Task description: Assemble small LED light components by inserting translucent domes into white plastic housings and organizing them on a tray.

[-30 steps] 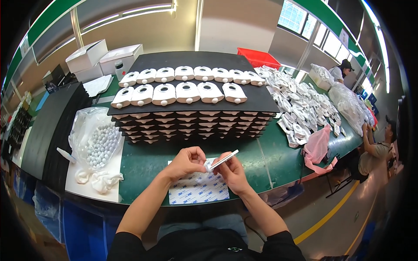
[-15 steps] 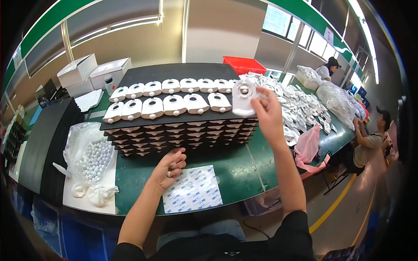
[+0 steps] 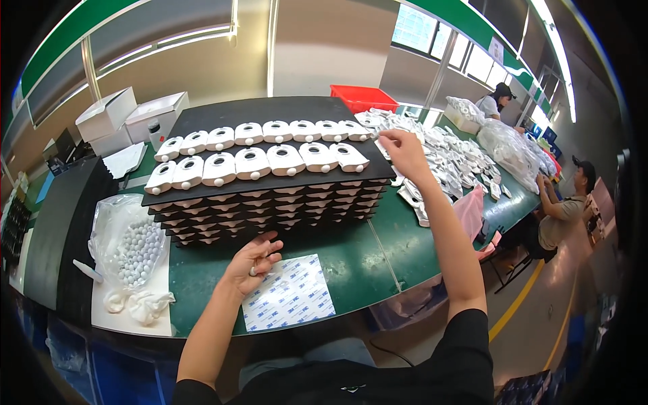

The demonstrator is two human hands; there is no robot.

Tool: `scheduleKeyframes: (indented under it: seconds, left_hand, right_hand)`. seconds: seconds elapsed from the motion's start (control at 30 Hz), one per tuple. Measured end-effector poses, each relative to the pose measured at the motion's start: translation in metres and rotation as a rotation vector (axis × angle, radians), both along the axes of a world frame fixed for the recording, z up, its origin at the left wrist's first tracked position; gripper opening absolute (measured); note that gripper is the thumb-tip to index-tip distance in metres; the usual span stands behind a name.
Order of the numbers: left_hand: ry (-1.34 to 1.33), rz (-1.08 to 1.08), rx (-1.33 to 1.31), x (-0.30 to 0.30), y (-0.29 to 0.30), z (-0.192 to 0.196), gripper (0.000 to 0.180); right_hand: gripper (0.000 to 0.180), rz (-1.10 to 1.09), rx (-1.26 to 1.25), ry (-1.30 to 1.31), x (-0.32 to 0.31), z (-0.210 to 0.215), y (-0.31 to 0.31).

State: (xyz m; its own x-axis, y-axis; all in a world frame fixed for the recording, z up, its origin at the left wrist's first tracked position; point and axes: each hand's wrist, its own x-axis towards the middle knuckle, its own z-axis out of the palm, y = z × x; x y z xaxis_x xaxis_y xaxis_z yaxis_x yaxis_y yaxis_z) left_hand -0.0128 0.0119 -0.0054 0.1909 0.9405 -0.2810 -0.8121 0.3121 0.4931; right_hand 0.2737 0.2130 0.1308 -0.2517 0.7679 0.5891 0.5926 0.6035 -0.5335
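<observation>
My left hand hovers with fingers apart just above a white sheet of small adhesive pads on the green table. A small pale bit shows between its fingers. My right hand reaches out to the right of the stacked black trays, fingers loosely spread over a heap of white plastic housings, with nothing visibly in it. Two rows of white housings lie on the top tray.
A clear bag of small white balls lies at the left on white paper. White boxes and a red bin stand at the back. A pink bag hangs off the right edge. Two other people work at the right.
My hands were together over the pad sheet, then my right hand set a housing at the right end of the top tray. It has now swung right to the loose heap.
</observation>
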Motion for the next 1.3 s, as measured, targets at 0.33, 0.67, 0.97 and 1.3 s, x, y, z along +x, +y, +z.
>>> scheduleKeyframes:
  seconds: [0.33,0.67,0.97,1.3]
  left_hand:
    - [0.068,-0.037,0.036,0.001,0.001,0.001,0.038]
    - [0.179,-0.051,0.101,0.003,-0.003,0.002,0.028]
    - [0.204,-0.101,0.180,0.003,-0.005,-0.003,0.033]
    - [0.138,-0.041,0.203,0.005,-0.008,0.014,0.025]
  right_hand:
    - [0.032,-0.103,-0.036,-0.884,0.058,-0.122,0.017]
    - [0.012,-0.150,0.095,-0.686,0.063,-0.129,-0.039]
    - [0.018,-0.032,-0.398,-0.575,0.102,-0.104,-0.092]
    - [0.014,0.241,-0.313,-0.475,0.046,-0.066,-0.142]
